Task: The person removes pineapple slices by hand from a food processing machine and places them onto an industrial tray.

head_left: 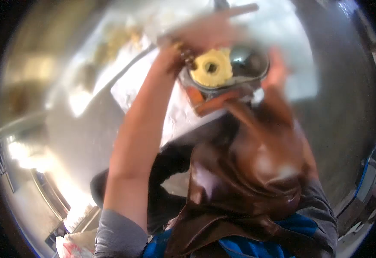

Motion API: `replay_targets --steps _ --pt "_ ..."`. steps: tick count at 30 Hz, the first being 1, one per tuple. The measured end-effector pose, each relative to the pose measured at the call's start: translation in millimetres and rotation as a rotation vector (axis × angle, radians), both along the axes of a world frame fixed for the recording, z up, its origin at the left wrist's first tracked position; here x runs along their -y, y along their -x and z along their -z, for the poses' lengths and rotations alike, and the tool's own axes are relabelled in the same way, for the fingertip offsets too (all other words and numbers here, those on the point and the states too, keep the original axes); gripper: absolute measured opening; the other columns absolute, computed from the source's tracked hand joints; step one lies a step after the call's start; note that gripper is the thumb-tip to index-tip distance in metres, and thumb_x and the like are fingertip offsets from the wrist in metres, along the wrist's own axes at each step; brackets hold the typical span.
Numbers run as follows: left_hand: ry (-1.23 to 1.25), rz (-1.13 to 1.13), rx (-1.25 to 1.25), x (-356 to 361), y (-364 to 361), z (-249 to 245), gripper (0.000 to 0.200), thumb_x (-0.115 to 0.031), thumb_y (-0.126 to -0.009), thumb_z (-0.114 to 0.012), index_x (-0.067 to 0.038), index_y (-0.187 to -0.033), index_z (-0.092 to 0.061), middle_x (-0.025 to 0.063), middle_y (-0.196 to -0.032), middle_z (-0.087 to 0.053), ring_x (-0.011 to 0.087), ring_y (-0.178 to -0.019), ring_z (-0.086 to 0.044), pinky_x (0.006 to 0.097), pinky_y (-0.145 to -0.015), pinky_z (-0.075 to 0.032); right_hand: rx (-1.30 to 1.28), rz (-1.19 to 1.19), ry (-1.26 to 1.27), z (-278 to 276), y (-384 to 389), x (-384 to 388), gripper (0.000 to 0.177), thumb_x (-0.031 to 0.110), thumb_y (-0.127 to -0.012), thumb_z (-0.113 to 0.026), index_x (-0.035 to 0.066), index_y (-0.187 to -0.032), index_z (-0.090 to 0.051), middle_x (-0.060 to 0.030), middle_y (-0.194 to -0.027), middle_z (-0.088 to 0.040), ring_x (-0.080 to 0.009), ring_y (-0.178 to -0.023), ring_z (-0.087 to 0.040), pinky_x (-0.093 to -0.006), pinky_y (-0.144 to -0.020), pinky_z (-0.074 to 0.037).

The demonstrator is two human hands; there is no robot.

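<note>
My left hand [207,34], smeared by motion, reaches over the far side of a yellow ring-shaped piece [220,77] with a ragged edge and a dark centre hole. A dark beaded bracelet [187,56] circles that wrist. Beside the yellow piece sits a glossy dark dome [241,58]; both lie within a dark-rimmed housing [222,89] with an orange-brown front. My right hand [276,71], also blurred, is at the right edge of that rim, fingers pointing away from me. A stick-like dark shape [246,8] extends beyond my left hand; I cannot tell whether I hold it.
A white sheet [132,86] lies under and left of the housing. Blurred yellowish items [115,43] are further back on the left. A brown apron [239,172] covers my lap, close to the housing. A pale bag [74,245] is at lower left.
</note>
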State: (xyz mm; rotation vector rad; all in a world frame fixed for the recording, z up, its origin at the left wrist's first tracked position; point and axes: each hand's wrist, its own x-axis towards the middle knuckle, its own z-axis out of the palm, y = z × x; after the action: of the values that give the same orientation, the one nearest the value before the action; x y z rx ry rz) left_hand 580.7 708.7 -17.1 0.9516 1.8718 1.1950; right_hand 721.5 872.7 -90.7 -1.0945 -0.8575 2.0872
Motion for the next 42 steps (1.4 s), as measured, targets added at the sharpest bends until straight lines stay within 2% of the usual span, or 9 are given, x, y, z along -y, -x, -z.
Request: replay_targets --steps 4,9,11,13,14,21,28,33,42 --pt "0.005 0.092 -0.131 -0.4 -6.6 -11.1 0.030 -0.004 -0.077 -0.051 -0.005 -0.101 -0.068 0.0036 -0.085 -0.066 0.0115 -0.071 -0.057 0.0258 -0.067 -0.048 -0.014 0.011 0.010 -4.8 -0.1 5.1 0.032 0.025 -0.084 -0.068 -0.002 -0.101 -0.062 -0.0110 -0.092 -0.065 -0.0220 -0.080 -0.064 -0.0341 -0.075 -0.053" --pt "-0.028 0.464 -0.720 -15.9 -18.7 9.2 0.038 0.005 -0.070 -0.048 -0.005 -0.101 -0.068 0.0120 -0.098 -0.068 0.0287 -0.090 -0.064 0.0385 -0.080 -0.051 -0.080 0.054 0.015 8.7 0.2 -1.6 0.035 0.022 -0.084 -0.070 -0.006 -0.103 -0.063 -0.0103 -0.092 -0.066 -0.0197 -0.078 -0.063 -0.0327 -0.074 -0.052" --pt "0.153 0.503 -0.791 -27.6 -34.0 -7.9 0.035 -0.001 -0.072 -0.052 -0.007 -0.104 -0.067 0.0151 -0.100 -0.067 0.0339 -0.093 -0.064 0.0428 -0.082 -0.050 -0.060 -0.013 -0.077 9.4 0.0 -1.6 0.035 0.022 -0.084 -0.070 -0.008 -0.102 -0.064 -0.0105 -0.093 -0.066 -0.0197 -0.079 -0.063 -0.0325 -0.074 -0.052" --pt "0.641 0.684 -0.821 -40.9 -42.5 -15.6 0.036 -0.007 -0.074 -0.054 -0.008 -0.108 -0.066 0.0159 -0.102 -0.067 0.0332 -0.093 -0.065 0.0429 -0.082 -0.050 -0.038 -0.007 -0.063 6.8 2.2 -0.8 0.033 0.021 -0.084 -0.069 -0.008 -0.100 -0.064 -0.0106 -0.091 -0.066 -0.0193 -0.078 -0.063 -0.0325 -0.074 -0.052" --pt "0.670 0.707 -0.876 -44.3 -40.4 -2.5 0.030 -0.009 -0.074 -0.054 -0.007 -0.100 -0.069 0.0180 -0.097 -0.067 0.0334 -0.090 -0.066 0.0426 -0.079 -0.052 -0.068 -0.005 -0.045 11.7 5.3 -3.0 0.032 0.020 -0.084 -0.069 -0.008 -0.098 -0.064 -0.0106 -0.090 -0.066 -0.0190 -0.077 -0.063 -0.0323 -0.072 -0.053" --pt "0.499 0.754 -1.001 -31.9 -33.7 2.7 0.020 -0.012 -0.075 -0.053 -0.001 -0.080 -0.069 0.0205 -0.080 -0.066 0.0363 -0.076 -0.066 0.0417 -0.070 -0.053 -0.140 -0.080 -0.042 -2.9 1.6 9.1 0.026 0.021 -0.087 -0.065 -0.005 -0.093 -0.064 -0.0094 -0.088 -0.065 -0.0167 -0.073 -0.062 -0.0309 -0.068 -0.053" --pt "0.574 0.768 -0.875 -23.3 -20.3 12.4 0.025 -0.004 -0.071 -0.056 -0.009 -0.092 -0.067 0.0154 -0.085 -0.067 0.0352 -0.085 -0.065 0.0417 -0.074 -0.053 -0.117 -0.016 0.019 22.7 9.0 6.2 0.021 0.020 -0.089 -0.063 0.000 -0.086 -0.063 -0.0065 -0.084 -0.064 -0.0143 -0.072 -0.061 -0.0285 -0.066 -0.052" --pt "0.560 0.804 -0.887 -13.7 -10.3 16.7 0.026 -0.004 -0.070 -0.055 -0.012 -0.092 -0.068 0.0132 -0.087 -0.067 0.0337 -0.087 -0.065 0.0416 -0.076 -0.052 -0.040 -0.064 -0.046 -4.3 8.3 20.5 0.025 0.023 -0.089 -0.063 -0.002 -0.091 -0.065 -0.0063 -0.086 -0.064 -0.0136 -0.074 -0.060 -0.0281 -0.071 -0.051" --pt "0.546 0.827 -0.824 -6.6 3.0 17.0 0.034 -0.005 -0.070 -0.056 -0.018 -0.100 -0.068 0.0094 -0.095 -0.069 0.0307 -0.095 -0.064 0.0402 -0.082 -0.050 -0.003 -0.059 -0.270 36.6 20.9 18.8 0.035 0.025 -0.086 -0.066 -0.006 -0.103 -0.065 -0.0089 -0.092 -0.066 -0.0150 -0.082 -0.061 -0.0293 -0.076 -0.050"
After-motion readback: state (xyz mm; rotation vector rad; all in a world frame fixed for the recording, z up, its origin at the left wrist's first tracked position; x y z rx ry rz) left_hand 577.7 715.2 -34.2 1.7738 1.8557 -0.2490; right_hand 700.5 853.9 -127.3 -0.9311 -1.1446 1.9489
